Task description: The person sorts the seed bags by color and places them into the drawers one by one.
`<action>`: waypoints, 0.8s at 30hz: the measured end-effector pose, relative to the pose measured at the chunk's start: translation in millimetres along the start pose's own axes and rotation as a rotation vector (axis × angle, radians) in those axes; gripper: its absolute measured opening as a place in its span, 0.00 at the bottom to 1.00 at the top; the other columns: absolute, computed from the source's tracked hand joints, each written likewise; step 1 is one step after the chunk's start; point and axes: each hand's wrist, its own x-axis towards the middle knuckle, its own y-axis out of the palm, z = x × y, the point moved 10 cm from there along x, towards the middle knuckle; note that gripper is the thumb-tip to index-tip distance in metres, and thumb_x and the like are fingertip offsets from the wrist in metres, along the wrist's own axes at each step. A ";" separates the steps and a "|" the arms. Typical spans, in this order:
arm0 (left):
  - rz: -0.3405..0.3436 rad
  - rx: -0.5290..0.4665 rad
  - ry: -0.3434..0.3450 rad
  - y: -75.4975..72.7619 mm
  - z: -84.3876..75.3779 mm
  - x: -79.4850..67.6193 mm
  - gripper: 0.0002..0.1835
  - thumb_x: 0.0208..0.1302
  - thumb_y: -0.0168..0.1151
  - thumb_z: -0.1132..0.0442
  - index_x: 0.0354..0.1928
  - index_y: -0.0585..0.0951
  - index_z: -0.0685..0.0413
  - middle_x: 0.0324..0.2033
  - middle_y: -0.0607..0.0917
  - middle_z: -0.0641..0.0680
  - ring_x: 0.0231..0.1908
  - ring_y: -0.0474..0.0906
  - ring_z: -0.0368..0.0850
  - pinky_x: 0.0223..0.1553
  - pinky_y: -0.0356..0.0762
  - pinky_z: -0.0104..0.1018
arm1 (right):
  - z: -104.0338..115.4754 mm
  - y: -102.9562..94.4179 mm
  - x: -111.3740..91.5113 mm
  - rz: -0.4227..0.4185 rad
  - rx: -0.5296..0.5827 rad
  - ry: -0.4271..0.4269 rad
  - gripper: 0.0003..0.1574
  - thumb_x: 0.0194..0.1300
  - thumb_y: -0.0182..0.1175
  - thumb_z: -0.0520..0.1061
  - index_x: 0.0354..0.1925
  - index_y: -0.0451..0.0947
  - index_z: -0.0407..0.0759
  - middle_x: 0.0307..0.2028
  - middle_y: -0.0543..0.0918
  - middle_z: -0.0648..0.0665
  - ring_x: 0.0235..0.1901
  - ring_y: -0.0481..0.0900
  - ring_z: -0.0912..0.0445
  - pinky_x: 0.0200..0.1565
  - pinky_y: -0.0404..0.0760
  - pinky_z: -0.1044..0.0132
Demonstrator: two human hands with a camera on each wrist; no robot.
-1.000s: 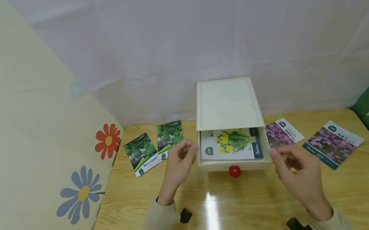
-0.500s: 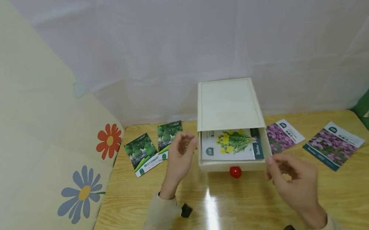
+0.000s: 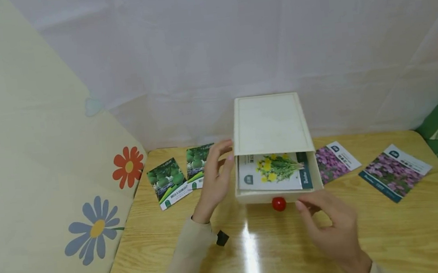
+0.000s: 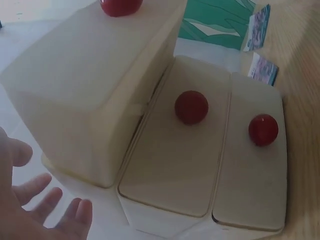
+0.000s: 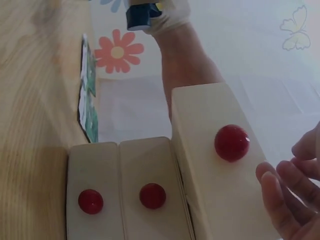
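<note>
A small cream cabinet (image 3: 270, 123) has its top drawer (image 3: 254, 198) pulled out; the two lower drawers are closed, each with a red round knob (image 4: 191, 107). Inside the open drawer lies a seed packet (image 3: 275, 172) printed with yellow flowers. The top drawer's red knob (image 3: 279, 204) sticks out in front. My left hand (image 3: 213, 185) is beside the cabinet's left side, fingers loosely bent and holding nothing. Just right of the top knob, my right hand (image 3: 332, 226) has its fingertips close to the drawer front, holding nothing.
Two green-picture seed packets (image 3: 169, 183) lie on the wooden table (image 3: 155, 252) left of the cabinet. To its right are two packets with purple flowers (image 3: 396, 172). A pale cloth (image 3: 181, 70) hangs behind, and a flower-printed panel (image 3: 28, 172) stands at left.
My right hand has moved left and nearer, from the drawer's right front corner to beside the knob. My left hand has shifted farther back along the cabinet's left side. The drawer looks unmoved.
</note>
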 end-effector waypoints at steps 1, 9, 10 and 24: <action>0.009 0.001 0.012 0.6 -4.3 1.5 0.20 0.75 0.49 0.71 0.66 0.71 0.64 0.68 0.69 0.62 0.65 0.70 0.61 0.60 0.75 0.59 | 1.2 3.0 -1.2 0.009 -0.008 -0.012 0.11 0.55 0.69 0.30 0.39 0.86 0.36 0.33 0.87 0.42 0.29 0.81 0.64 0.31 0.81 0.80; 0.070 0.005 0.075 6.2 -14.2 9.8 0.21 0.76 0.46 0.72 0.67 0.69 0.67 0.73 0.65 0.64 0.72 0.62 0.58 0.64 0.73 0.58 | 8.4 22.9 -11.3 0.041 -0.101 -0.091 0.12 0.60 0.70 0.40 0.42 0.86 0.37 0.41 0.85 0.40 0.33 0.83 0.57 0.35 0.81 0.79; 0.073 0.002 0.077 6.5 -13.5 10.6 0.21 0.76 0.46 0.72 0.68 0.69 0.67 0.73 0.64 0.63 0.73 0.61 0.57 0.65 0.72 0.59 | 8.7 25.0 -12.1 0.046 -0.113 -0.097 0.13 0.60 0.70 0.40 0.43 0.86 0.37 0.42 0.85 0.39 0.35 0.83 0.55 0.38 0.82 0.79; 0.058 -0.022 0.213 11.1 9.7 19.7 0.18 0.78 0.45 0.67 0.63 0.77 0.60 0.70 0.72 0.57 0.72 0.65 0.51 0.74 0.65 0.43 | 17.9 41.5 -18.4 0.051 -0.194 -0.278 0.15 0.65 0.65 0.45 0.46 0.86 0.36 0.42 0.85 0.37 0.33 0.84 0.50 0.31 0.83 0.73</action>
